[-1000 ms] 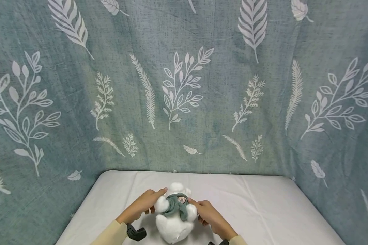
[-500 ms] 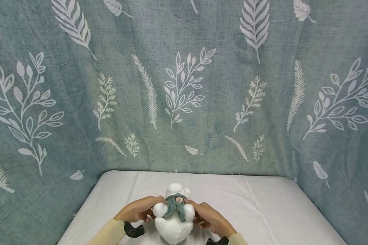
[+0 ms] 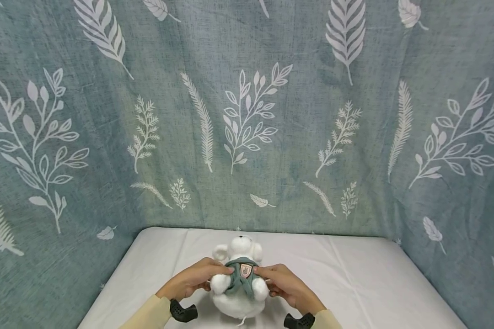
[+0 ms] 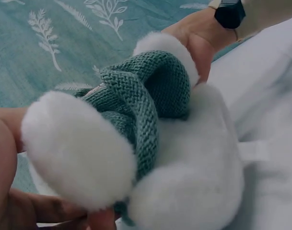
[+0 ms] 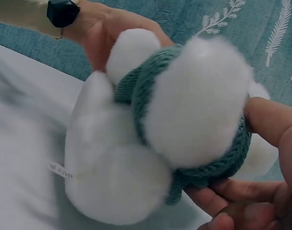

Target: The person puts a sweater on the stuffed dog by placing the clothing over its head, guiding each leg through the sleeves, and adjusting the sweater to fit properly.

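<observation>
A white plush toy [image 3: 236,305] with a knitted green scarf [image 3: 234,287] and a small shield-shaped badge [image 3: 245,270] is over the white surface, its dark nose tip at the far end in the head view. My left hand [image 3: 195,277] grips its left side, thumb on the scarf and fingers curled underneath. From the other side my right hand [image 3: 286,284] holds it the same way, thumb beside the badge. Both wrist views show the round fluffy paws close up; the right wrist view also has a printed label [image 5: 59,169] at the toy's lower end. The toy's underside is hidden.
A white cloth-covered table [image 3: 341,274] lies beneath. Blue-green curtains [image 3: 280,169] with white leaf prints enclose it at the back and both sides. Each wrist wears a black device, the left one [image 3: 183,311] and the right one [image 3: 299,321].
The toy has tipped so that its nose and label now show in the head view. My left hand's extended index finger has drawn in, and both thumbs now lie on the scarf.
</observation>
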